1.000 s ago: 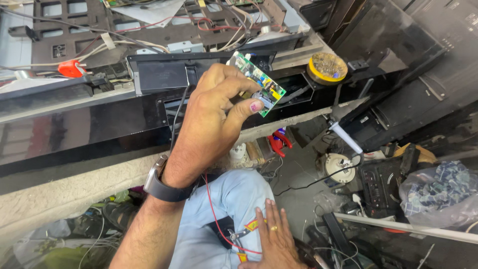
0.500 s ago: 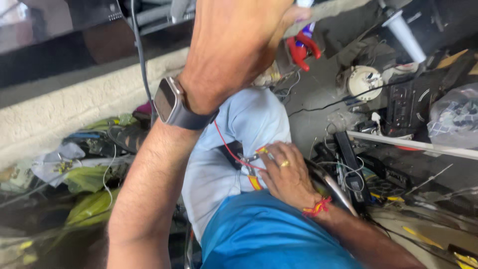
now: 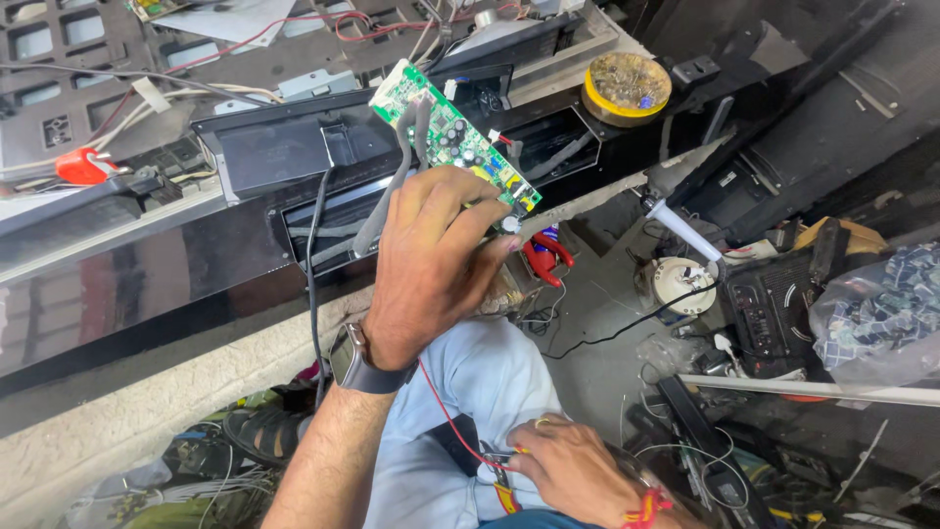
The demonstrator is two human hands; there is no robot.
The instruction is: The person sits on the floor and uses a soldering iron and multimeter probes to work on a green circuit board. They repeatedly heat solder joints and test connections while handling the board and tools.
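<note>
My left hand, with a dark watch on the wrist, is raised and grips a green circuit board by its lower edge. Grey cables hang from the board across the fingers. Behind the board is the open slot of a long glossy black casing. My right hand rests low on my knee. It has a ring and a red thread on the wrist, and it pinches a small yellow and red probe. A thin red wire runs from the probe up toward my left wrist.
A round yellow tin sits on the casing at the upper right. On the floor lie red-handled pliers, a soldering iron over a round white stand, a black unit and a bag of parts. A sandal lies lower left.
The view dipped toward my lap and has come back up to the casing. My left hand still holds the board, and my right hand stays on the knee.
</note>
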